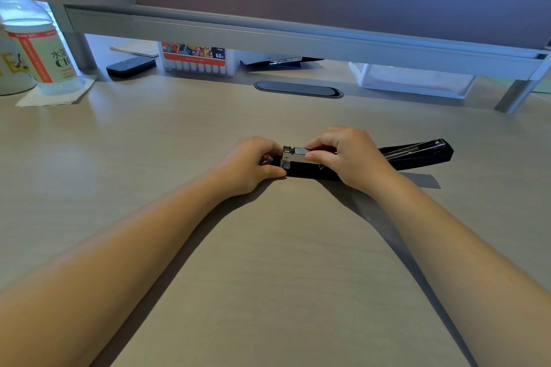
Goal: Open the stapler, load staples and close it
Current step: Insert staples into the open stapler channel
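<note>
A black stapler (417, 155) lies open on the beige desk, its lid folded out flat to the right with a metal rail showing. Its silver staple channel (293, 156) sits at the left end. My left hand (253, 164) grips the stapler's left end, thumb against the base. My right hand (346, 155) covers the middle of the channel, with thumb and forefinger pinching a small strip of staples (299, 151) on top of the channel. My fingers hide most of the strip.
A grey monitor riser (268, 36) spans the back. Under it stand a marker box (198, 61), a black eraser (131, 66) and a clear tray (414, 80). A bottle (38, 48) on a napkin stands at the far left. A cable grommet (298, 89) lies behind the stapler.
</note>
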{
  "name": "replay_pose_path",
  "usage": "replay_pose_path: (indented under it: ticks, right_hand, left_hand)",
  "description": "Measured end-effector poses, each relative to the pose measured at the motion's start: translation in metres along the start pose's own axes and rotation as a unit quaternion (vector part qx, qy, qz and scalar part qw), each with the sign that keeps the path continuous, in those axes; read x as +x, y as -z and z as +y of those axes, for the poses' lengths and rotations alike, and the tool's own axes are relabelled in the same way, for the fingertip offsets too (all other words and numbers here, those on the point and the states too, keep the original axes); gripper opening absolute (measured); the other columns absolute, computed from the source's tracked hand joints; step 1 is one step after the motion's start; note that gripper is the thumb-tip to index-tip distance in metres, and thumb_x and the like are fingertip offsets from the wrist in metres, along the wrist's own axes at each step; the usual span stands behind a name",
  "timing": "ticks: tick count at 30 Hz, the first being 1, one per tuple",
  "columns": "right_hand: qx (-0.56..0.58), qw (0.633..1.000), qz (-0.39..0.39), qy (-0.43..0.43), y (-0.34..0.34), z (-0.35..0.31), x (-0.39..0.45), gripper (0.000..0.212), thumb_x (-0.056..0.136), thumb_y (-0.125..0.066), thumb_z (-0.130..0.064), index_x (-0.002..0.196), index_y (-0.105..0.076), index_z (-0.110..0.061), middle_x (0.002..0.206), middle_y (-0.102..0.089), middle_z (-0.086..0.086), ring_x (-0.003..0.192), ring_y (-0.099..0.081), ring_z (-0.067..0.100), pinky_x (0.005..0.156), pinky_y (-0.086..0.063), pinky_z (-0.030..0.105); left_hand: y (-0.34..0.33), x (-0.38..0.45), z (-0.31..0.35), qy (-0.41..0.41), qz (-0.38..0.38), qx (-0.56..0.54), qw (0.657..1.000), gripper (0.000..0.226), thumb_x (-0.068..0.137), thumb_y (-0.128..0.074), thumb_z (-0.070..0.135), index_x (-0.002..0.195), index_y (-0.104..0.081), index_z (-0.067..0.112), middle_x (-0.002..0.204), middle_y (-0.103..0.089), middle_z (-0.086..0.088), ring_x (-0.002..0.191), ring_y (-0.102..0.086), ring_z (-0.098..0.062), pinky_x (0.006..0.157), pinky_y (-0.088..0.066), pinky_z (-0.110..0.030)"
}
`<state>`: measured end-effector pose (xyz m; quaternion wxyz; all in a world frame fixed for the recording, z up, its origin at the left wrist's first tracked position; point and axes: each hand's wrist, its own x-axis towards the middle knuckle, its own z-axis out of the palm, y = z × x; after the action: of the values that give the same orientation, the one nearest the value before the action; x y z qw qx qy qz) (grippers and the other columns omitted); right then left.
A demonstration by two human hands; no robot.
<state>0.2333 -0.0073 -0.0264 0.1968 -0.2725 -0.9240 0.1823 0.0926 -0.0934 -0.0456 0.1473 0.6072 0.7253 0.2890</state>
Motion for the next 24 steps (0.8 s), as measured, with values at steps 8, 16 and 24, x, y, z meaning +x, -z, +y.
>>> replay_pose_path:
  ticks: [8,16,24]
  right_hand:
    - [0.005,1.000,0.024,-0.015,0.007,0.004,-0.010,0.017,0.079,-0.062,-0.018,0.093,-0.063,-0.008,0.093,-0.060,0.006,0.086,-0.051,0.017,0.081,-0.043,0.033]
    - [-0.009,1.000,-0.004,-0.003,0.001,0.003,-0.009,0.025,0.079,-0.061,-0.022,0.102,-0.064,-0.014,0.104,-0.062,0.011,0.095,-0.054,0.025,0.083,-0.044,0.038]
    - [-0.031,0.999,0.031,-0.008,0.009,0.006,-0.013,0.039,0.080,-0.060,-0.025,0.118,-0.053,-0.019,0.122,-0.058,0.006,0.111,-0.049,0.022,0.092,-0.038,0.034]
  left_hand:
    - [0.001,-0.001,0.000,0.002,-0.001,-0.006,1.000,0.030,0.081,-0.058,0.015,0.110,-0.056,0.011,0.098,-0.048,0.003,0.090,-0.045,-0.013,0.079,-0.035,-0.024]
    - [-0.001,-0.001,-0.001,0.014,0.007,-0.015,1.000,0.031,0.080,-0.059,0.015,0.110,-0.056,0.011,0.098,-0.048,0.004,0.090,-0.045,-0.012,0.079,-0.034,-0.024]
    - [-0.002,-0.003,-0.001,0.014,0.013,-0.010,1.000,0.030,0.081,-0.058,0.015,0.110,-0.057,0.011,0.098,-0.048,0.004,0.090,-0.044,-0.012,0.079,-0.034,-0.025]
